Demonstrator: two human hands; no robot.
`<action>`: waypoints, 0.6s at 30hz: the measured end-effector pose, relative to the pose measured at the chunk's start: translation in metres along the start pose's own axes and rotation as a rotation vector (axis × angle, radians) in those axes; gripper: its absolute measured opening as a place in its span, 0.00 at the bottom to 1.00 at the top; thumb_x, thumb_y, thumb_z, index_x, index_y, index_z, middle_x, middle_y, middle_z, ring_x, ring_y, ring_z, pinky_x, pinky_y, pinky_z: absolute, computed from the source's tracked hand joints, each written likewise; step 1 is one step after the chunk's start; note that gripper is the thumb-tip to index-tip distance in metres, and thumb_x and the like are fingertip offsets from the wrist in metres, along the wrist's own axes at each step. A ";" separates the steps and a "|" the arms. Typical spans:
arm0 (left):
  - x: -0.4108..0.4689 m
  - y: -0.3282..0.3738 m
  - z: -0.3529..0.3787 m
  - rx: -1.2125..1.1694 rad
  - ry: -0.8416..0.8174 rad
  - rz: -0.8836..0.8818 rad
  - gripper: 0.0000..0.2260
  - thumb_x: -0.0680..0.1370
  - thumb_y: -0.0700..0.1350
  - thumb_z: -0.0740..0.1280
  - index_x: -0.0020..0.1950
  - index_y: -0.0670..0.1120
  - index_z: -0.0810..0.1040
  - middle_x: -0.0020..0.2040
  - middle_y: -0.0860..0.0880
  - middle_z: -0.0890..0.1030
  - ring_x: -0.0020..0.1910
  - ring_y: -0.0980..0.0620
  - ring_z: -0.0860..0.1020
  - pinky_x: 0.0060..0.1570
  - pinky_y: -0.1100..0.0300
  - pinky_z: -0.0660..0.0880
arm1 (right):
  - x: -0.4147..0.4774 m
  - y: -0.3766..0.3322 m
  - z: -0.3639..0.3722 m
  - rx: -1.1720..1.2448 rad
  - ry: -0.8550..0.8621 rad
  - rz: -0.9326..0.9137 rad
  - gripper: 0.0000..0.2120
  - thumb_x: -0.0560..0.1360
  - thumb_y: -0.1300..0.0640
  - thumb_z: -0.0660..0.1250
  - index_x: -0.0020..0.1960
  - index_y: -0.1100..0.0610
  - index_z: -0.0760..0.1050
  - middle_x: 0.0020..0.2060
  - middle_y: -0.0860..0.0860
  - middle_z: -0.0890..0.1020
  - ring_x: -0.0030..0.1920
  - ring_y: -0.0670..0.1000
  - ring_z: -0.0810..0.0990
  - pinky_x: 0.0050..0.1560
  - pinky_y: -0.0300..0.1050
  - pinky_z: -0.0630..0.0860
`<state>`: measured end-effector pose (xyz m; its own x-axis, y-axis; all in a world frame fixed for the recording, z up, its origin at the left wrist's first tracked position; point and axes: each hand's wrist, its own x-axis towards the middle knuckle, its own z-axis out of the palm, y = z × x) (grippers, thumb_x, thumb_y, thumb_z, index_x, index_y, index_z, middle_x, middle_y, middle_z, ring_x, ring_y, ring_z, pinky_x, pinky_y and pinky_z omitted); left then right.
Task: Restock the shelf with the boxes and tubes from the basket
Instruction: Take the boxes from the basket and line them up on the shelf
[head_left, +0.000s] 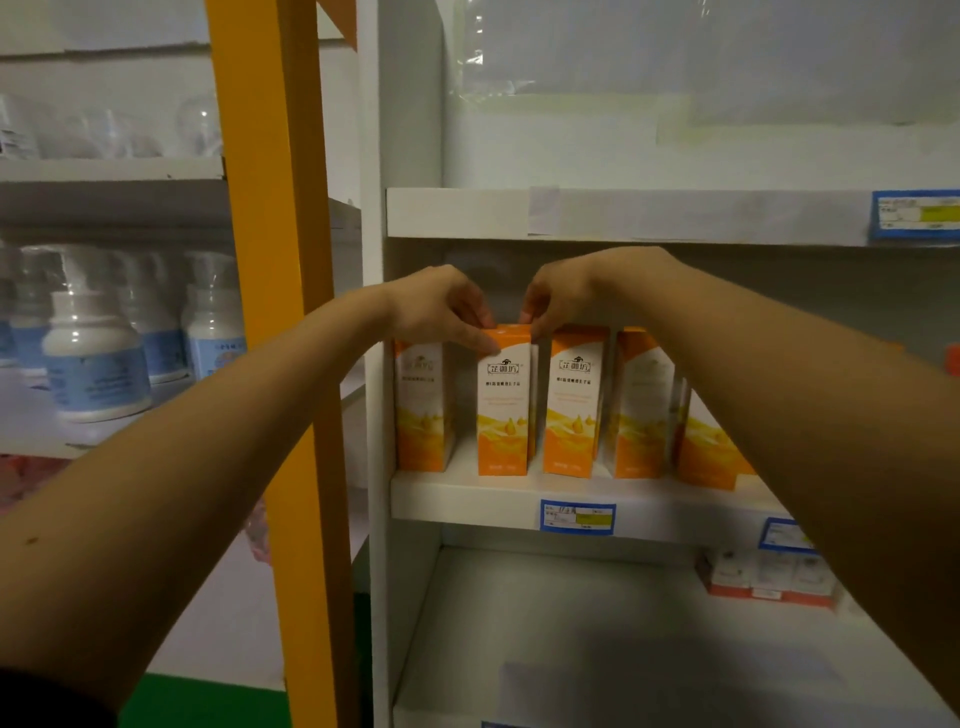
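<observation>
Several tall orange-and-white boxes stand in a row on the white shelf (467, 501). Both hands are at the top of the second box from the left (504, 410). My left hand (441, 309) pinches its top left edge with thumb and fingers. My right hand (558, 301) pinches its top right corner. That box stands upright on the shelf board, between a box at the far left (423, 410) and another to its right (574, 400). Further boxes (639, 405) continue rightward, partly hidden behind my right forearm. No basket or tubes are in view.
An orange upright post (280, 312) stands left of the white shelf unit. White bottles with blue labels (96, 353) fill the left rack. Small red-and-white boxes (763, 574) sit at the right of the lower shelf. Blue price tags (577, 516) hang on shelf edges.
</observation>
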<state>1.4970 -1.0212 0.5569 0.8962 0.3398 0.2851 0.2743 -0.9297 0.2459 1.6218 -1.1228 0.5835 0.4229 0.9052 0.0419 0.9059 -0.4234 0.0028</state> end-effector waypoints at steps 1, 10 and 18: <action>-0.002 -0.001 -0.001 -0.013 0.003 0.002 0.15 0.73 0.47 0.69 0.56 0.43 0.78 0.49 0.50 0.80 0.48 0.53 0.78 0.44 0.70 0.72 | 0.001 -0.001 0.001 -0.001 0.006 0.002 0.17 0.76 0.52 0.64 0.64 0.54 0.72 0.57 0.54 0.78 0.55 0.55 0.78 0.54 0.49 0.75; -0.003 -0.004 0.002 0.130 0.070 -0.022 0.17 0.74 0.48 0.68 0.60 0.41 0.77 0.58 0.44 0.80 0.52 0.50 0.78 0.53 0.59 0.74 | 0.007 -0.003 0.007 0.008 0.132 0.024 0.20 0.76 0.52 0.64 0.67 0.57 0.69 0.59 0.55 0.77 0.55 0.56 0.77 0.49 0.48 0.73; -0.006 -0.002 0.001 0.388 0.058 -0.040 0.17 0.76 0.50 0.64 0.63 0.44 0.76 0.60 0.45 0.79 0.58 0.47 0.77 0.59 0.53 0.73 | 0.020 -0.008 0.012 0.038 0.138 -0.023 0.20 0.75 0.49 0.65 0.64 0.55 0.73 0.58 0.54 0.79 0.55 0.56 0.78 0.57 0.51 0.76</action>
<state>1.4913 -1.0219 0.5543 0.8642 0.3739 0.3367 0.4299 -0.8964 -0.1080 1.6232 -1.1010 0.5721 0.3980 0.8997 0.1793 0.9164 -0.3989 -0.0327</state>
